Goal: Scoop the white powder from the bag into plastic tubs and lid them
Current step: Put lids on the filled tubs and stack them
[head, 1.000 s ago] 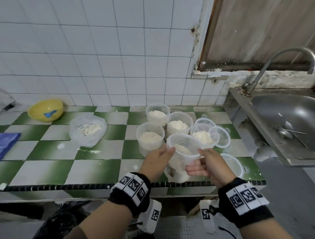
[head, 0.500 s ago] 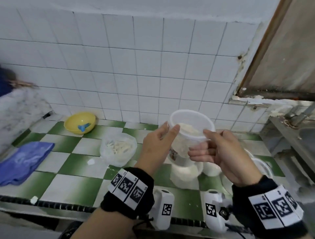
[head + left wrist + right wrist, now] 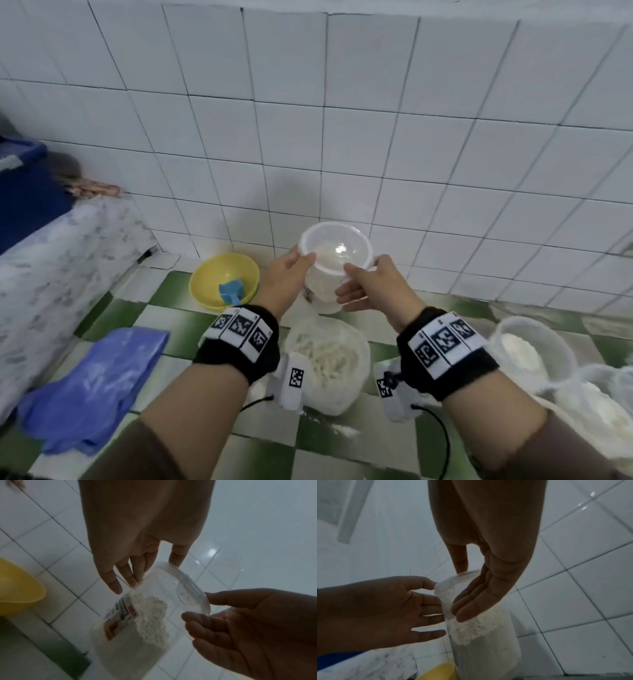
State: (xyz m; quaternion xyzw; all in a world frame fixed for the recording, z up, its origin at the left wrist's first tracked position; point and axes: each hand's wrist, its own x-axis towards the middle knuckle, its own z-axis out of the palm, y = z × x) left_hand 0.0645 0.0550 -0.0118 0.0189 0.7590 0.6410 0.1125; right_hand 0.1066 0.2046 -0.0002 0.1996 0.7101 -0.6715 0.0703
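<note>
A tall clear tub (image 3: 337, 253) with a lid on it and white powder inside is held between both hands near the tiled back wall, beyond the powder bag (image 3: 329, 359). My left hand (image 3: 294, 270) has its thumb on the lid rim and its fingers (image 3: 118, 586) down the tub wall (image 3: 150, 615). My right hand (image 3: 349, 284) pinches the opposite side the same way, as the right wrist view shows (image 3: 462, 591). The tub (image 3: 479, 628) leans, and its powder lies sloped. Whether its base touches the counter is hidden.
A yellow bowl (image 3: 224, 279) holding a blue scoop (image 3: 233, 291) sits left of the tub. A blue cloth (image 3: 92, 383) lies at the front left. Open tubs of powder (image 3: 524, 349) stand at the right. A marbled raised ledge (image 3: 51, 260) bounds the left side.
Both hands have carried the lidded tub up from the front right of the counter, then left and back toward the wall beside the yellow bowl. The head has turned left.
</note>
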